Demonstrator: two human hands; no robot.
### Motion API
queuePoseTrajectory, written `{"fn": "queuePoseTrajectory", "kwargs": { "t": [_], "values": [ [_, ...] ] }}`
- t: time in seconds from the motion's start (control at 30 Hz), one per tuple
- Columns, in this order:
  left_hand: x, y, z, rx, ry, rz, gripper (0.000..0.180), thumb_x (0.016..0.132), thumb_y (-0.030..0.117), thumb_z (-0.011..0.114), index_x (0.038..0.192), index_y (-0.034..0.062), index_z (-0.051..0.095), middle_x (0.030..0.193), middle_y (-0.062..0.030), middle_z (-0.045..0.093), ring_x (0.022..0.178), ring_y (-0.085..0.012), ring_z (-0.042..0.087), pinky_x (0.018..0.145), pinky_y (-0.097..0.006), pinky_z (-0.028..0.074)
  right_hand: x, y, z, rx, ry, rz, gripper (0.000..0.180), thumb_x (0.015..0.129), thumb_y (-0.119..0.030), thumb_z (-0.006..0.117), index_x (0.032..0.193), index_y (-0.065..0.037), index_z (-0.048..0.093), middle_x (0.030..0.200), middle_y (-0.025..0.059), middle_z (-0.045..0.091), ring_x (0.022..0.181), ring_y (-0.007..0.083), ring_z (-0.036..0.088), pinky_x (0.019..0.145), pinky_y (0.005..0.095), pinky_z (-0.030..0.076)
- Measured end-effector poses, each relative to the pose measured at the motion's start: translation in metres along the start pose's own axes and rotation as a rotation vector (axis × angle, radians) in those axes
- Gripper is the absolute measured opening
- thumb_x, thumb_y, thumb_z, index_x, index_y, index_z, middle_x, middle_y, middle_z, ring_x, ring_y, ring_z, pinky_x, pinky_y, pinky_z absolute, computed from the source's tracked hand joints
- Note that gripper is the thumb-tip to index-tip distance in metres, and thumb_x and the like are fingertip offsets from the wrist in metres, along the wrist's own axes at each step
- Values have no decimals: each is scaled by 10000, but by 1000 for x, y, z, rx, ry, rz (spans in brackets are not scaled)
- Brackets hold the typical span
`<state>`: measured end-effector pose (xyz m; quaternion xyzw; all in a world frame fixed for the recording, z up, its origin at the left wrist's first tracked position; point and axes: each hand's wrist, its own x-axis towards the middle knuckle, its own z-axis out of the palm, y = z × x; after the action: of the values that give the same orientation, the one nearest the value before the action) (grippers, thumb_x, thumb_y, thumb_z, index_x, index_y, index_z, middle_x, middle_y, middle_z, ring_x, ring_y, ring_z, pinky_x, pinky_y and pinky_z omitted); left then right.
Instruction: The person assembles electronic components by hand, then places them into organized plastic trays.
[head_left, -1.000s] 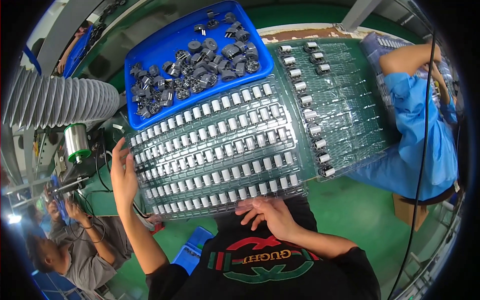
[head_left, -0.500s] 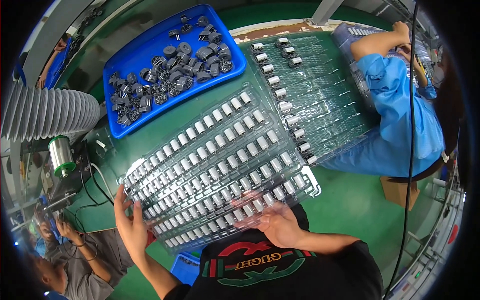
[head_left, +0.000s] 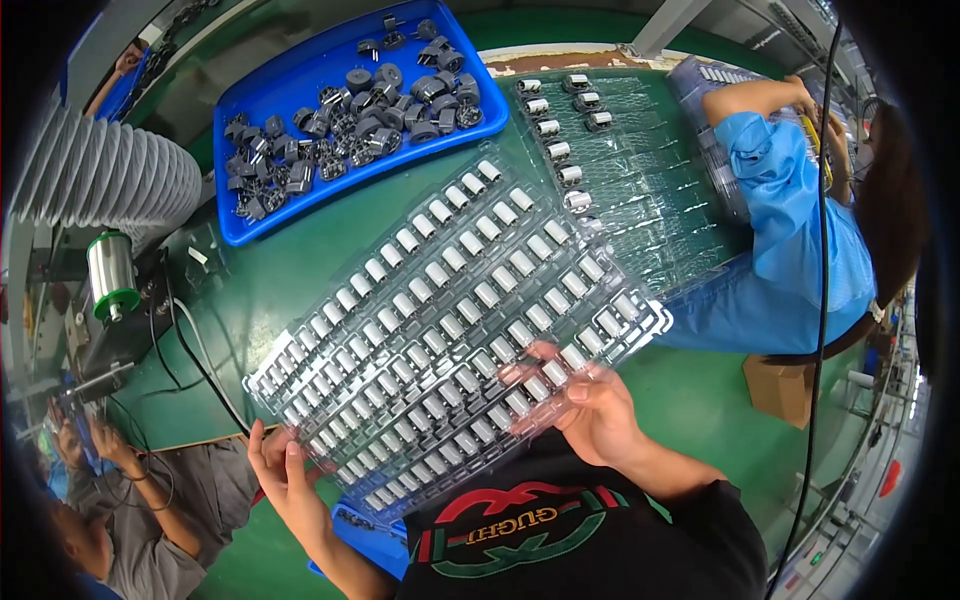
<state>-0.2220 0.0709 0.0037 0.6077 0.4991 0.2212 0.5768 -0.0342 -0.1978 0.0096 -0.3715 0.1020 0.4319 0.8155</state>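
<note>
Clear blister tray (head_left: 455, 330) between both hands; blue bin (head_left: 300, 215) beyond.

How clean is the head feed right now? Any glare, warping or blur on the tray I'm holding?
Head view: strong fisheye bending, black rim at the corners; the clear plastic blister tray of small white cylindrical parts is sharp, with faint overhead glints on its film; left hand and right hand are slightly soft at its edges; the blue plastic bin of dark parts is evenly lit.
</note>
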Motion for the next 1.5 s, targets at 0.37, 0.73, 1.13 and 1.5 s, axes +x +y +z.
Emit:
{"fn": "queuePoseTrajectory", "kwargs": {
  "t": [0.37,0.73,1.13,1.5],
  "values": [
    [4,-10,-3,-1,-35,42,474,941,125,589,1389,90,439,1034,-24,588,788,-85,557,543,-248,527,3,6,1,-2,22,9,594,885,-194,522,1385,65,331,1293,349,494,900,439,679,888,480,548],
    [7,-11,-6,-5,-52,22,490,929,94,587,1394,73,437,1039,-24,583,792,-85,562,550,-256,539,1,10,-4,-28,53,11,590,878,-205,524,1357,90,349,1286,374,485,925,449,670,884,501,541],
    [-4,-46,-25,-618,-67,-172,561,995,371,465,1389,-23,404,1059,-165,631,821,-159,615,685,-333,567,0,-10,-2,-173,63,-17,650,759,-245,559,1320,53,424,1142,360,583,692,371,684,577,403,597],
    [-44,-59,-16,-973,184,-517,791,926,655,404,1297,-37,496,1117,-141,659,590,-179,643,326,-267,466,24,-34,16,-322,-77,149,613,859,-301,420,1355,56,383,1107,309,633,680,317,700,478,316,537]
  ]
}}
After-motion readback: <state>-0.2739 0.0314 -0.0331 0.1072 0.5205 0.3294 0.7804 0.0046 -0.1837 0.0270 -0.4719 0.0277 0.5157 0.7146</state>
